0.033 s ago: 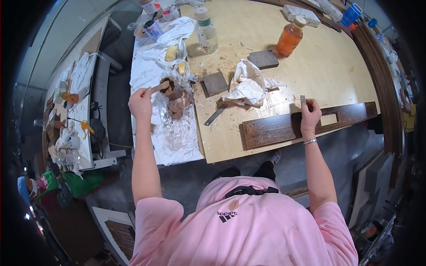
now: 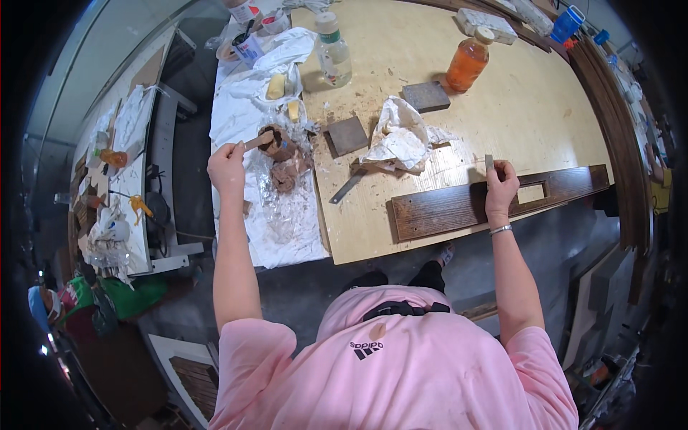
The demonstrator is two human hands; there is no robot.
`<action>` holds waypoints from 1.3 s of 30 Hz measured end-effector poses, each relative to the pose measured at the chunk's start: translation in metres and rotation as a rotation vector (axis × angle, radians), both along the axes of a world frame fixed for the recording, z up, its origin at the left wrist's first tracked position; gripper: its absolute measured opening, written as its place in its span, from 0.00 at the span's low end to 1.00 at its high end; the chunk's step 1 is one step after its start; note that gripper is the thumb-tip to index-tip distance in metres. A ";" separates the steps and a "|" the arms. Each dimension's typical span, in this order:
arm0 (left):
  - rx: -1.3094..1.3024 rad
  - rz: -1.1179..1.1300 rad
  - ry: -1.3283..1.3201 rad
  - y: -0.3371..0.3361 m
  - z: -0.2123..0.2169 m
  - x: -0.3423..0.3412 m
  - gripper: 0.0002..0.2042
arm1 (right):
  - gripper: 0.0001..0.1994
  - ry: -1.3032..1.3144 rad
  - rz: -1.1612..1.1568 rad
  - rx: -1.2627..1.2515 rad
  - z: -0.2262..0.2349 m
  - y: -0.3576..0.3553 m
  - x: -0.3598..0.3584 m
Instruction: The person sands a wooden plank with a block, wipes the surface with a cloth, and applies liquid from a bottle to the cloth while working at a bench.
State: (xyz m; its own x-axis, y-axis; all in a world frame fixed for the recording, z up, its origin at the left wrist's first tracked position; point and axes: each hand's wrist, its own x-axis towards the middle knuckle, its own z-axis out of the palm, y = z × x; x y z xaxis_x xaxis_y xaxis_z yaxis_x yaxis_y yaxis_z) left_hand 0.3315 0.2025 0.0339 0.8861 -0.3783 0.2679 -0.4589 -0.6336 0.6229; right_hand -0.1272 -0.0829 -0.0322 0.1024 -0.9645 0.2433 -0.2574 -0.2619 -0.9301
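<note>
My left hand (image 2: 228, 166) is closed on a flat wooden stick (image 2: 256, 142). The stick's far end reaches the mouth of a small brown-smeared container (image 2: 280, 146), beside a lump of brown paste (image 2: 284, 177) on plastic wrap. At the right, my right hand (image 2: 502, 185) pinches a thin, flat greyish strip (image 2: 489, 162) that points away from me; its kind is unclear. That hand is over a long dark-stained wooden board (image 2: 444, 210), which has a rectangular cut-out and lies along the table's near edge.
On the plywood table (image 2: 401, 57) lie a metal scraper blade (image 2: 348, 185), a crumpled white rag (image 2: 398, 136) and two dark blocks (image 2: 347, 135). A clear bottle (image 2: 334, 54) and an orange-filled bottle (image 2: 468, 64) stand farther back. White cloth (image 2: 233, 107) covers the left side.
</note>
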 end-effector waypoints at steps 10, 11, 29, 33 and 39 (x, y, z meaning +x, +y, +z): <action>-0.528 0.017 0.566 -0.001 -0.014 0.006 0.09 | 0.06 0.006 -0.010 0.019 0.000 0.000 0.000; -0.556 0.027 0.587 -0.001 -0.014 0.005 0.08 | 0.06 0.009 -0.007 0.026 0.000 0.000 0.000; -0.625 0.043 0.678 0.004 -0.025 0.010 0.06 | 0.07 0.020 -0.019 0.027 0.000 0.000 0.000; -0.690 0.058 0.704 0.004 -0.027 0.011 0.07 | 0.07 0.034 -0.033 -0.021 0.000 0.000 0.001; -0.570 0.035 0.680 -0.002 -0.016 0.006 0.08 | 0.07 0.042 -0.041 0.007 0.001 0.001 0.001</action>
State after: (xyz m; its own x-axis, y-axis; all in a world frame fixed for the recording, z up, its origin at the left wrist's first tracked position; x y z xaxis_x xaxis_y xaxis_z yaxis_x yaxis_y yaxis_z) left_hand 0.3375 0.2003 0.0183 0.9307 -0.3177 -0.1816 0.1395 -0.1507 0.9787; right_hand -0.1260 -0.0821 -0.0314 0.0729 -0.9698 0.2329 -0.3069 -0.2440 -0.9199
